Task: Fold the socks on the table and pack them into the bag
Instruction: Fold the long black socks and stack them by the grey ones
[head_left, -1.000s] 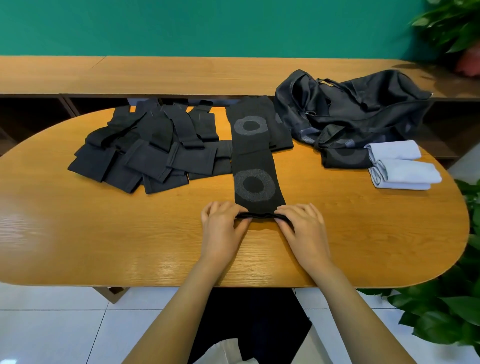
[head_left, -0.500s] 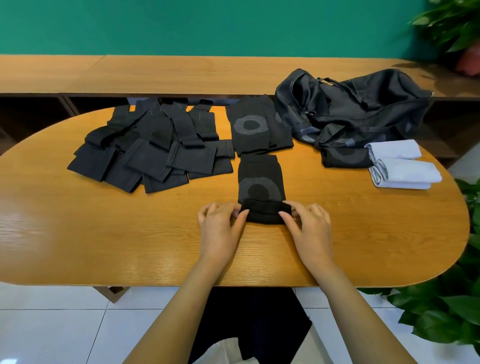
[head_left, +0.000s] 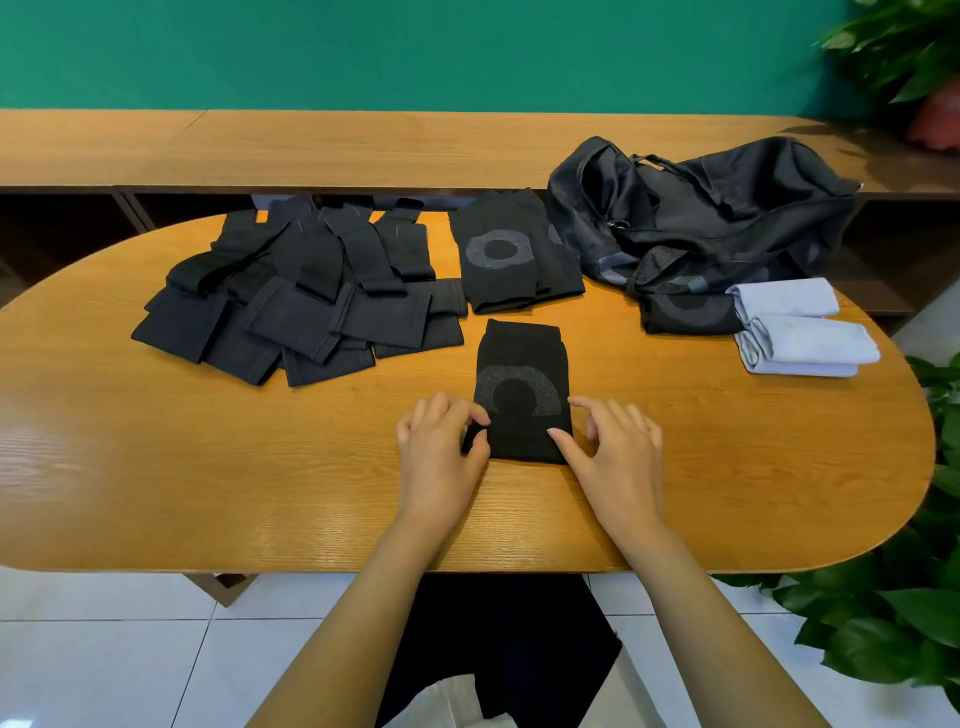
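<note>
On the oval wooden bench (head_left: 208, 467), the folded black sock (head_left: 522, 384) lies before us, our left grip (head_left: 441, 452) pinching its near-left edge, our right grip (head_left: 615, 457) spread, forefinger pressing its near-right corner, black bag (head_left: 727, 218) beyond.

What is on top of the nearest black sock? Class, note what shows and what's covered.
The left hand pinches the near left corner of the black sock; fingers of the right hand rest on its near right corner. Those corners are hidden; its grey ring shows.
</note>
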